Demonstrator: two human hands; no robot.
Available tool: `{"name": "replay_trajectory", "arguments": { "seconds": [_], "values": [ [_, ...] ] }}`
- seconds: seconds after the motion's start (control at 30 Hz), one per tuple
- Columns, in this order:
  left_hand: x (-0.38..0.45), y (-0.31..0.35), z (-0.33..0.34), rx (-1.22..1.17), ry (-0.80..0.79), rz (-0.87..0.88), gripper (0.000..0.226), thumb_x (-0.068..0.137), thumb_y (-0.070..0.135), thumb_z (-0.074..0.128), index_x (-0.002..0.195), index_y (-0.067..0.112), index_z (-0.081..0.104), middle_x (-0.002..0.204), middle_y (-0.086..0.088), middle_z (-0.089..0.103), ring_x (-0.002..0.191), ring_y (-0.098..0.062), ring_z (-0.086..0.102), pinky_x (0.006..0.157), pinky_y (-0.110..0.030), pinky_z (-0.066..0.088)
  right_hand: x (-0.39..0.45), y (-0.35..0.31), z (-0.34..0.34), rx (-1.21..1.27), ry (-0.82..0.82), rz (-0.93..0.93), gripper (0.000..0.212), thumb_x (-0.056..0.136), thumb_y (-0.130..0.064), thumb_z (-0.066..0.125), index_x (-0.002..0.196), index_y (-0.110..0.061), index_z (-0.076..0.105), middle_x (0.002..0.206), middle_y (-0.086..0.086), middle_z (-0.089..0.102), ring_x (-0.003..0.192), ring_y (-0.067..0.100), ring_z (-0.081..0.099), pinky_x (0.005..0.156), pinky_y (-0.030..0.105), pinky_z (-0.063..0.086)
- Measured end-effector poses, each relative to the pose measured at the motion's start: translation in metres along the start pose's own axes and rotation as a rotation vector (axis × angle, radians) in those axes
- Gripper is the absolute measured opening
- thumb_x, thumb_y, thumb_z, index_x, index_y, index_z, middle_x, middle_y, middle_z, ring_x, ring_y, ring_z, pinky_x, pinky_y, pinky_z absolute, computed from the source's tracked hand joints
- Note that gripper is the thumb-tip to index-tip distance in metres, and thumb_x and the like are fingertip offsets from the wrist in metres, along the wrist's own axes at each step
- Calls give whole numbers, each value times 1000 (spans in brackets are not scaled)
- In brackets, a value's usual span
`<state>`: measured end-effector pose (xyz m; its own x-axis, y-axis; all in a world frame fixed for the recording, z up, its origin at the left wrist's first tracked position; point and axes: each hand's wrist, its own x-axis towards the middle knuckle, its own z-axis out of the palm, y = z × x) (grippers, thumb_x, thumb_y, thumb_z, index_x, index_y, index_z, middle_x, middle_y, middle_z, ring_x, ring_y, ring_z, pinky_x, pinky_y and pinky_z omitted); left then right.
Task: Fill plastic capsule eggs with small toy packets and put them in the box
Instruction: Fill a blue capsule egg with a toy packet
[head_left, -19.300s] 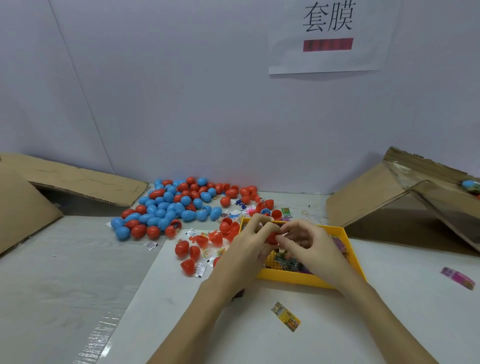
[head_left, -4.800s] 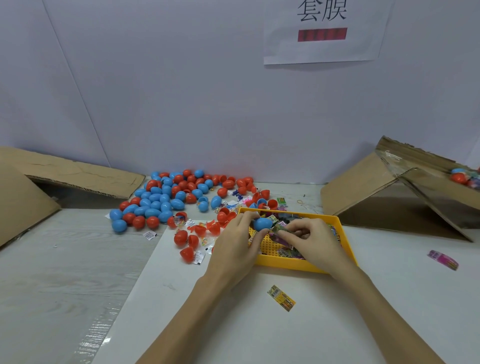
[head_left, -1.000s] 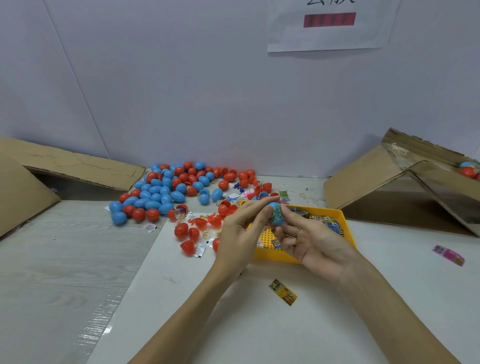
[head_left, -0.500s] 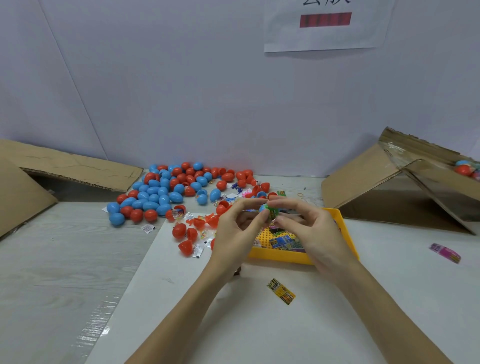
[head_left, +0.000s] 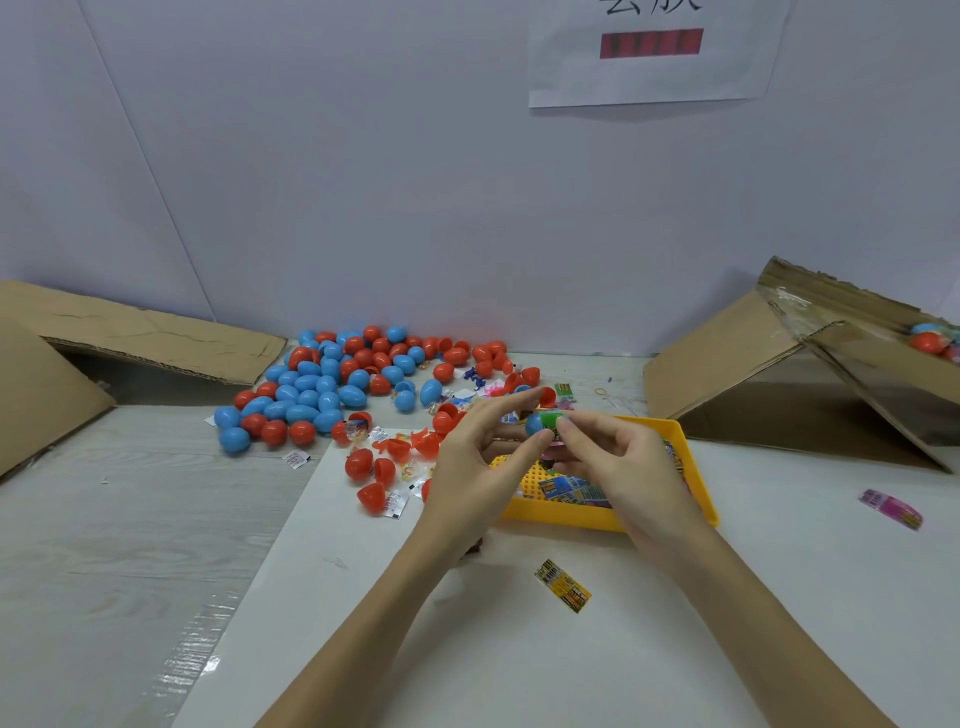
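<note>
My left hand (head_left: 475, 467) pinches a blue egg half (head_left: 534, 423) between thumb and fingers above the yellow tray (head_left: 696, 467). My right hand (head_left: 623, 467) pinches a green toy packet (head_left: 553, 418) that sticks out of that half. More toy packets (head_left: 563, 488) lie in the tray under my hands. A pile of blue and red capsule eggs (head_left: 332, 384) covers the table at the back left. The cardboard box (head_left: 852, 364) stands at the right with filled eggs (head_left: 930, 338) inside.
Red egg halves and clear packets (head_left: 384, 467) lie left of the tray. A yellow packet (head_left: 563, 592) lies near the front edge of the white mat, a pink one (head_left: 891, 509) at the right. Flattened cardboard (head_left: 130, 338) lies at the back left.
My right hand has turned over and now pinches the green packet at the blue half's mouth. Both hands sit slightly higher above the tray than a second ago.
</note>
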<state>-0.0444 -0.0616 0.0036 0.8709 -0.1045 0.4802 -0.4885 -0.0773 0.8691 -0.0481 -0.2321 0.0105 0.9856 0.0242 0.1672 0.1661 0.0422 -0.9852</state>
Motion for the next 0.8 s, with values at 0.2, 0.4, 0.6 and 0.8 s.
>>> {"name": "replay_trajectory", "arguments": {
  "seconds": [0.2, 0.4, 0.6, 0.8],
  "values": [
    [-1, -4, -4, 315, -14, 275, 33, 88, 5, 77, 121, 12, 74, 113, 0, 70, 100, -14, 71, 83, -32, 61, -4, -2, 1, -104, -74, -20, 17, 99, -28, 68, 114, -34, 74, 105, -12, 79, 100, 10, 75, 80, 26, 62],
    [-5, -4, -3, 619, -23, 509, 37, 85, 2, 80, 121, 7, 74, 112, -7, 72, 100, -21, 70, 82, -32, 61, -8, -4, 9, -266, -37, -73, 25, 93, -23, 75, 100, -46, 71, 92, -23, 76, 94, -7, 69, 70, 9, 54],
    [-5, 0, -4, 641, 11, 519, 36, 83, 7, 82, 119, 7, 75, 112, -7, 75, 102, -22, 72, 86, -36, 61, -8, -3, 11, -280, 38, -63, 22, 92, -24, 74, 102, -43, 74, 89, -19, 77, 91, -1, 72, 76, 21, 61],
    [-6, 1, -3, 633, 68, 530, 34, 82, 9, 82, 115, 5, 76, 112, -8, 76, 103, -21, 73, 88, -34, 61, -9, -4, 12, -268, 51, -80, 19, 92, -29, 74, 97, -47, 72, 87, -25, 76, 90, -4, 72, 72, 20, 61]
  ]
}}
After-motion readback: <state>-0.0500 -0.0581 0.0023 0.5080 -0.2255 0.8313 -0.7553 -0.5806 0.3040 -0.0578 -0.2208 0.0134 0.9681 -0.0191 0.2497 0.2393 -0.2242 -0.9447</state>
